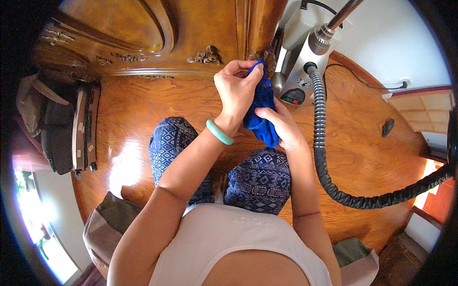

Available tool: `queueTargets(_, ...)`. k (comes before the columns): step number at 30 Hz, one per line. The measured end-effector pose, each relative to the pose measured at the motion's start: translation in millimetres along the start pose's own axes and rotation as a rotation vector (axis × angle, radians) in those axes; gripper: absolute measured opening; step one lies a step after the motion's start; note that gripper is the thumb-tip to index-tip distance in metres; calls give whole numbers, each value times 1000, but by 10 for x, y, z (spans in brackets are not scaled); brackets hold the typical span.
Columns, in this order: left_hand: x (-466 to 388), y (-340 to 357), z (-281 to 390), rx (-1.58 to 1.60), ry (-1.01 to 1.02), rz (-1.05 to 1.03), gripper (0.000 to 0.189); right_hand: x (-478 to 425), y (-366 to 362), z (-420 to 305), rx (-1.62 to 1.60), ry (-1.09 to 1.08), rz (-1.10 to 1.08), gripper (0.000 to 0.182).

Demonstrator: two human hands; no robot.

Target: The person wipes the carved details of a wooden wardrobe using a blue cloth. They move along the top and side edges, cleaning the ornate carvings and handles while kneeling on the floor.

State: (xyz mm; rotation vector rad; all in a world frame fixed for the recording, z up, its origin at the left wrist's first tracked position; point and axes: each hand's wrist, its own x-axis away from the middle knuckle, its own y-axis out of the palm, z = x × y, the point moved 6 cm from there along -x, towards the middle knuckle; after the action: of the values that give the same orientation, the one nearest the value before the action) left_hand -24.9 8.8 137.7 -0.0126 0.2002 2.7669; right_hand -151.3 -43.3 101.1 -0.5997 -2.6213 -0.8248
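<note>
A crumpled piece of bright blue fabric (264, 103) hangs between my hands above the wooden floor, beyond my knees. My left hand (238, 85), with a pale green bangle at the wrist, pinches its upper end between thumb and fingers. Lower down, my right hand (284, 125) grips the same fabric, its thumb lying across the front. Folds hide the fabric's full shape, so I cannot tell what kind of article it is. Just right of it stands a silver garment steamer (304, 71).
A ribbed steam hose (320, 107) arcs down the right side. The steamer's pole (343, 16) rises behind it, and a power cord (361, 77) reaches a wall socket. Ahead is a carved wooden cabinet (200, 32). Suitcases (84, 125) stand at left on the wooden floor (357, 143).
</note>
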Motion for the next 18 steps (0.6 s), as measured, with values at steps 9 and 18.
queueTargets(9,-103,116,121,-246,197,48,12,-50,-48,-43,-55,-112,10,45)
queueTargets(18,-142,110,150,-425,304,67,15,-130,-3,15,-120,-123,-33,44)
